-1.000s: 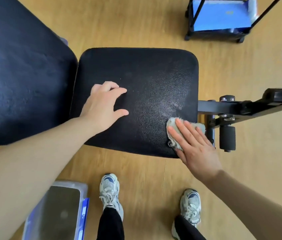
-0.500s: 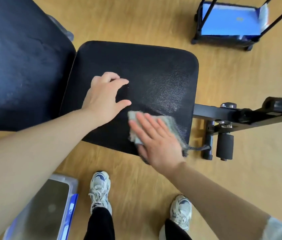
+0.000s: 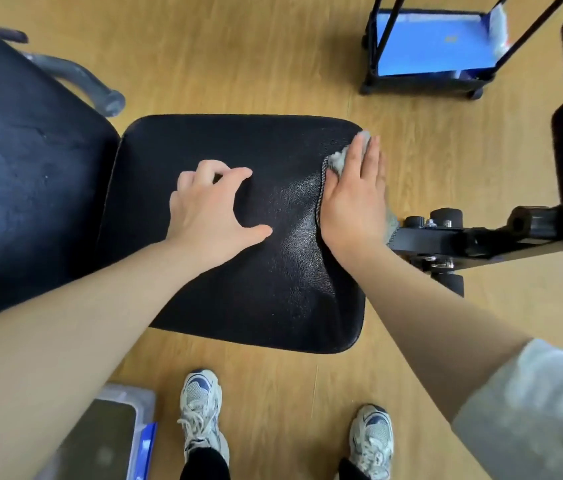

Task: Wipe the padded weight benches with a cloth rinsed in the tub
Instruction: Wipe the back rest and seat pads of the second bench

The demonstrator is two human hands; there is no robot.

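Now, in the head view, the right hand (image 3: pixel 352 202), fingers straight and together, presses the cloth (image 3: pixel 339 161) flat at the seat pad's (image 3: pixel 238 140) far right edge. Half a second ago it was at the near edge, so that side looks covered. The left hand (image 3: pixel 211 209) braces mid-pad, fingers spread. The steel frame (image 3: pixel 446 237) crowds that edge, while leftward the back pad (image 3: pixel 31 168) lies open. The tub (image 3: pixel 131 396) sits by the left foot.

One head-worn wide-angle view, aimed steeply down.
The seat pad (image 3: pixel 238 289) is seen from close above; the shoes (image 3: pixel 200 407) are caught at the lower edge.
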